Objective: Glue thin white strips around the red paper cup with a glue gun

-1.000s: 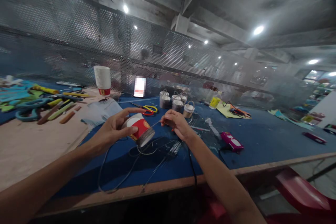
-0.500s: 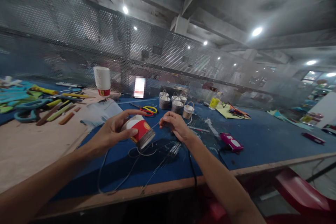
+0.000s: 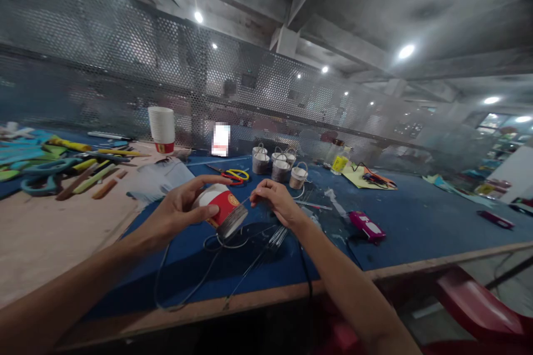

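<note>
My left hand (image 3: 187, 199) grips a red and white paper cup (image 3: 225, 203), tilted on its side with one end toward the lower right. Grey cord (image 3: 234, 221) is wound in a band around that end. A short taut length of cord runs from the band to my right hand (image 3: 270, 199), whose thumb and fingers pinch it just right of the cup. Loose cord (image 3: 160, 274) loops over the blue table below. Beyond my hands stand several small cord-wrapped cups (image 3: 280, 171) with looped handles. Scissors (image 3: 236, 176) with red and yellow handles lie behind the held cup.
A stack of paper cups (image 3: 162, 125) stands at the back left. Pliers and other tools (image 3: 50, 169) lie at left. Thin metal rods (image 3: 277, 237) rest below my right hand. A purple case (image 3: 366, 226) and a yellow-labelled bottle (image 3: 340, 162) are at right.
My right hand has shifted slightly left toward the cup, shortening the visible cord between them. The cup is still in my left hand, barely moved.
</note>
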The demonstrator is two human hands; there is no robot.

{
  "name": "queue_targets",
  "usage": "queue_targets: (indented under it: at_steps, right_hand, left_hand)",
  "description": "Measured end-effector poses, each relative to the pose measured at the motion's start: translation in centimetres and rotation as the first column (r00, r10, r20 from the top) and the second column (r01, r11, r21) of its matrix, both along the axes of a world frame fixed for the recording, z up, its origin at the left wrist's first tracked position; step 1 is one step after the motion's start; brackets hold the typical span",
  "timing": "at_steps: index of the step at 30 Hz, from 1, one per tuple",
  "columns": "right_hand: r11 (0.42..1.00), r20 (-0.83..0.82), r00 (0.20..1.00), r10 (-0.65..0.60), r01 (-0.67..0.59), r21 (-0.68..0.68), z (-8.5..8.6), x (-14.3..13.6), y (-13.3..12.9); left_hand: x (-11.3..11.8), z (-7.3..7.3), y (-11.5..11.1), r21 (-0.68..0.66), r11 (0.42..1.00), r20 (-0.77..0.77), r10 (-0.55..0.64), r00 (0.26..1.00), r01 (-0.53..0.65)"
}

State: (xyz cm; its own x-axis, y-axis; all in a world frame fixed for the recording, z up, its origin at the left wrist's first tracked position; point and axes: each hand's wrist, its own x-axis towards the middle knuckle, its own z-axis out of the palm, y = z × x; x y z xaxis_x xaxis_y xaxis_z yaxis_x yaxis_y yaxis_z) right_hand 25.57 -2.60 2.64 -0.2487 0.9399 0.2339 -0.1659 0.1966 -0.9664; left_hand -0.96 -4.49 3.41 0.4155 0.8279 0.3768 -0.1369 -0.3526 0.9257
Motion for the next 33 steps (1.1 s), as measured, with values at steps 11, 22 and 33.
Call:
queue_targets:
  at_steps: [11, 22, 33]
  right_hand:
    - [0.999, 0.019, 1.000, 0.024, -0.023, -0.037, -0.6, -0.5, 0.2]
    - [0.998, 0.093, 0.995, 0.046, -0.041, -0.055, -1.0, -0.7, 0.3]
    - [0.989, 0.190, 0.974, 0.126, -0.109, -0.101, -1.3, -1.4, -0.2]
  left_hand:
    - [0.2, 0.6, -0.5, -0.065, 0.997, 0.063, -0.044, 0.997, 0.048]
    - [0.4, 0.7, -0.8, -0.061, 0.998, 0.114, 0.008, 0.993, -0.001]
    - [0.6, 0.2, -0.5, -0.066, 0.995, 0.079, 0.074, 0.994, -0.069]
